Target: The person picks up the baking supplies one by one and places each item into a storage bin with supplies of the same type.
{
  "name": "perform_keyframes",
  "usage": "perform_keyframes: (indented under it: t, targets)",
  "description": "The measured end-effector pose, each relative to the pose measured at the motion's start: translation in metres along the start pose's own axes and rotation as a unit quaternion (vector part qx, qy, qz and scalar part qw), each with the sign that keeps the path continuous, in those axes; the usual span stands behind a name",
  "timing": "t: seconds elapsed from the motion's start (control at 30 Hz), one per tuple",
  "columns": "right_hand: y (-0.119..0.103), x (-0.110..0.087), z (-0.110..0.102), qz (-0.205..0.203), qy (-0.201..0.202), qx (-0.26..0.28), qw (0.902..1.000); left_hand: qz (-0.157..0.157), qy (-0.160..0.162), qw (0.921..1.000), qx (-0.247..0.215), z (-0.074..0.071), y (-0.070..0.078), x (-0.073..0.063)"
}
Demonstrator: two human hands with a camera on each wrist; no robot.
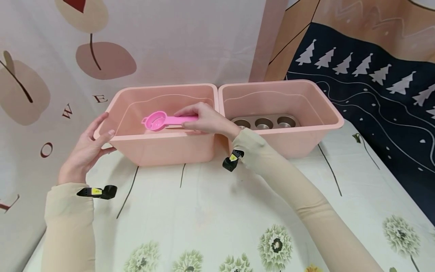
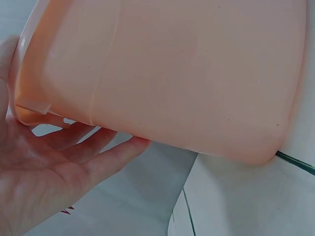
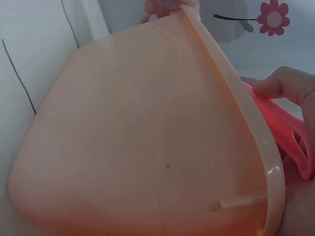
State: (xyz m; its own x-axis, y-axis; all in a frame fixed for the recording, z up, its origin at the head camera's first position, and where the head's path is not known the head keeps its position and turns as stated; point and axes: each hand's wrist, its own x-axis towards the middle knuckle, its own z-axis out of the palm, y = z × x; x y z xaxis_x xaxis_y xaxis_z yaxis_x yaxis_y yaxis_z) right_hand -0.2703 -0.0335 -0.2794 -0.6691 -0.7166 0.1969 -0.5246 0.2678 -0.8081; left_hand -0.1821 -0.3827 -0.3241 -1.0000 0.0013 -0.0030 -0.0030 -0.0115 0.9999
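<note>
My right hand (image 1: 207, 118) pinches the handle of a pink plastic egg separator (image 1: 157, 121) over the left pink bin (image 1: 163, 149). Its round cup points left, within the bin's opening. In the right wrist view, part of the pink handle (image 3: 283, 115) shows beyond the bin's rim, beside the thumb and finger. At the bin's left end, my left hand (image 1: 85, 149) holds the rim corner. The left wrist view shows the fingers (image 2: 115, 157) against the outside of the bin wall (image 2: 187, 78). The floor of this bin is mostly hidden by its front wall.
A second pink bin (image 1: 285, 139) stands right beside the first, their ends nearly touching. Inside it lies a metal muffin pan (image 1: 272, 121) with round cups. Both bins sit on a flower-patterned cloth (image 1: 204, 211), with a printed curtain (image 1: 190, 41) behind.
</note>
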Motion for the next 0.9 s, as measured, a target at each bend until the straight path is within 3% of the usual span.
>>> perform_keyframes:
  t: [0.37,0.63,0.9]
  targets:
    - [0.0,-0.002,0.003,-0.002,-0.005,0.029,0.9996,0.0,-0.003,1.0,0.006,0.0,-0.001,-0.001]
    - [0.0,-0.01,0.001,-0.044,0.0,0.021,0.9988,0.019,-0.004,0.9998,0.007,0.002,-0.003,-0.002]
    - [-0.003,-0.031,-0.005,-0.079,0.01,-0.006,0.9968,0.052,0.032,0.998,0.019,0.008,-0.008,-0.004]
